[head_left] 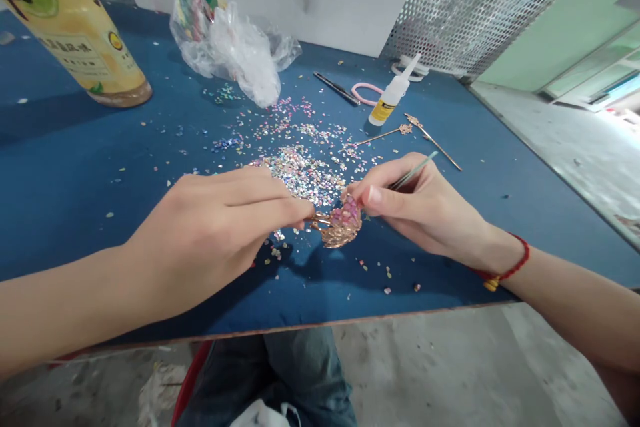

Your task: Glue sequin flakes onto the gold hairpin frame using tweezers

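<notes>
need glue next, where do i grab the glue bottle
Grip the glue bottle around its wide white body at the yellow label, not the thin nozzle, coming from the near side with the right hand: it seems to stand nozzle-up, so its fingers can wrap it.

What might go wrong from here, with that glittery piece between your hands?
The slim tool in the right hand works very close to the gold ornament held by the left hand, so a slip might dislodge its pink flakes. The loose glitter flakes lying beneath both hands could also stick to skin or get brushed around.
</notes>
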{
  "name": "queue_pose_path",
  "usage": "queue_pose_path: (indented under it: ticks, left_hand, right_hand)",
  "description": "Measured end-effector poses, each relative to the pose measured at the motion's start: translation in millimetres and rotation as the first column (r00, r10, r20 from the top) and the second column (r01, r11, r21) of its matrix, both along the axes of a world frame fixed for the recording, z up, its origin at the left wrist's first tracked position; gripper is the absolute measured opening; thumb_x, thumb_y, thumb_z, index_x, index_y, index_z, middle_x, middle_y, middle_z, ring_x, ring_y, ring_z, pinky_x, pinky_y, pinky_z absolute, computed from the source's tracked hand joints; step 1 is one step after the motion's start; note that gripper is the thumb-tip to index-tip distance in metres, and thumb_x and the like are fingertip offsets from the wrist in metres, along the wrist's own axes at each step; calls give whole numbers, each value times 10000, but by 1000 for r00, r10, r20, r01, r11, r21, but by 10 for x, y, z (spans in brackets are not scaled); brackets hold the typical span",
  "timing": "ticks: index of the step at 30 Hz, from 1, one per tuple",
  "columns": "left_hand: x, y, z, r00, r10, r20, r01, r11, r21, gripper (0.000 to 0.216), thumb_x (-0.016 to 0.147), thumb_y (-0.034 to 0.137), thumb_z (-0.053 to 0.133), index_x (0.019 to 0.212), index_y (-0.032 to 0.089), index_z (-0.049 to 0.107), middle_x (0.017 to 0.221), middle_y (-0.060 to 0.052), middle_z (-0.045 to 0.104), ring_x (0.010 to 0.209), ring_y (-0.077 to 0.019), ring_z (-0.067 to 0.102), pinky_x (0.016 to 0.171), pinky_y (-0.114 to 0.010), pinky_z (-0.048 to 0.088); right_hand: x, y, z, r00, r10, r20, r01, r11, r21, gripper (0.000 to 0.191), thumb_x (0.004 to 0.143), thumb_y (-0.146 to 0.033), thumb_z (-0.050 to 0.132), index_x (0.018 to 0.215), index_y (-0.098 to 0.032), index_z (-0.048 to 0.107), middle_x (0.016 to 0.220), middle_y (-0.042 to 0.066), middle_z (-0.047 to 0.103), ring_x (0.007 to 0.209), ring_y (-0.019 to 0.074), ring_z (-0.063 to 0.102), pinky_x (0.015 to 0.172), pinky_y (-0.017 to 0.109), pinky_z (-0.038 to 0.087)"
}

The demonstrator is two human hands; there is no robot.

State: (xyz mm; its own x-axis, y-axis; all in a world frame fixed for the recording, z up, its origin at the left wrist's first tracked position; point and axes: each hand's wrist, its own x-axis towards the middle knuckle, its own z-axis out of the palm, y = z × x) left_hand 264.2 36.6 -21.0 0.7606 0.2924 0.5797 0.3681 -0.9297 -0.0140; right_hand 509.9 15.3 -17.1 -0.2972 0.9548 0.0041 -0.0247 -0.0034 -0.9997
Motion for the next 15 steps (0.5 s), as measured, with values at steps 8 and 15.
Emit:
queue_pose_path:
  ticks: [8,15]
  left_hand:
    - [-35,-80,50,994,98,-49,-99,995,-26,417,934,4,381,1012,246,711,975,60,759,928,-72,696,804,-126,473]
    - [0,-47,25,995,83,-59,-84,996,-15,430,931,-7,372,992,254,710,925,68,753,892,-70,692,750,-141,460]
  right_hand:
    - [28,11,4,999,40,37,-39,999,-22,138,655,-365,879,677,-252,802,600,-7,704,520,79,550,488,222,420]
    - [36,1,31,983,43,181,-52,998,45,233,689,-415,852,695,-193,783,551,-3,632,541,96,529,487,242,401]
